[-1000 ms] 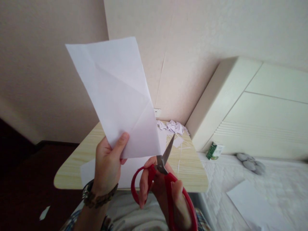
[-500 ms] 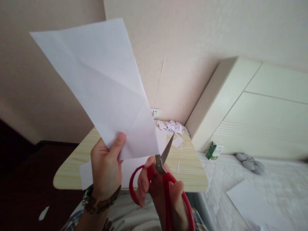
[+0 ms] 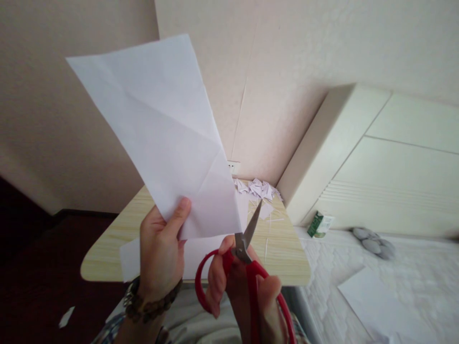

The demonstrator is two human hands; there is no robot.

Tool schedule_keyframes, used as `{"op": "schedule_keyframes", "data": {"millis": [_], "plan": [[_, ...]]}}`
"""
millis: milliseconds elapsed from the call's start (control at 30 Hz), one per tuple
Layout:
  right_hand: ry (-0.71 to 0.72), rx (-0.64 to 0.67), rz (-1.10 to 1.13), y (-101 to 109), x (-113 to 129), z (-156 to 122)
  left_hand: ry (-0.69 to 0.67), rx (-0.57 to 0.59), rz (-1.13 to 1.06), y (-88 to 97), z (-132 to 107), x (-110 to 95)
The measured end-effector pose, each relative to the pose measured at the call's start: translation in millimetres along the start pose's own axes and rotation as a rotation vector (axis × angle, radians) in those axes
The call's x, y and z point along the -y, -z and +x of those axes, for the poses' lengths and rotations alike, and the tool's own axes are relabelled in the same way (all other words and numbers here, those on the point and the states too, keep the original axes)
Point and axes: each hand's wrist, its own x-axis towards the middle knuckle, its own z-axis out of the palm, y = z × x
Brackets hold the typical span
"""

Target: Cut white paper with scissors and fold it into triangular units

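My left hand point(image 3: 163, 253) pinches a white sheet of paper point(image 3: 161, 129) near its lower left corner, thumb on the front face. The sheet is raised over the table, tilted, with faint creases across it. In my right hand point(image 3: 229, 282) is a pair of red-handled scissors point(image 3: 242, 246), fingers through one loop and thumb through the other. The blades stand apart at the sheet's lower right corner; one blade is partly hidden behind the paper. A bracelet of dark beads circles my left wrist.
Folded paper pieces point(image 3: 260, 188) lie heaped at the back of the wooden table point(image 3: 287, 258), near thin paper strips. A wall socket point(image 3: 234, 166) sits behind. To the right, a bed point(image 3: 330, 272) bears a green-and-white box point(image 3: 320, 224), a grey item point(image 3: 373, 242) and paper point(image 3: 380, 301).
The sheet and both hands have shifted slightly right and a little down. The scissors moved along with them, blades still apart.
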Motion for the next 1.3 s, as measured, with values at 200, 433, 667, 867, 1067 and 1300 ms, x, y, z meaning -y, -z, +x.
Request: {"op": "schedule_keyframes", "data": {"millis": [200,433,667,867,1067,1300], "plan": [[-0.084,0.039,-0.027,1.6,6.7,-3.5,0.015,-0.001,-0.003,-1.7,-0.1,-2.5],[-0.099,-0.027,-0.035,-3.9,7.7,-4.8,0.013,0.014,-0.025,0.3,0.9,-2.8],[-0.166,-0.017,-0.01,-7.2,12.9,-4.6,-0.011,0.021,0.0,1.9,2.1,-2.2],[-0.163,-0.009,0.002,-10.0,15.1,-5.1,-0.002,0.016,-0.022,2.5,2.8,-0.6],[-0.144,-0.007,-0.039,-12.1,17.5,-7.2,-0.001,0.011,-0.012,0.4,2.7,0.9],[-0.208,0.005,-0.034,-8.5,13.9,-7.5,-0.007,-0.002,-0.001,2.0,6.0,-2.5]]}}
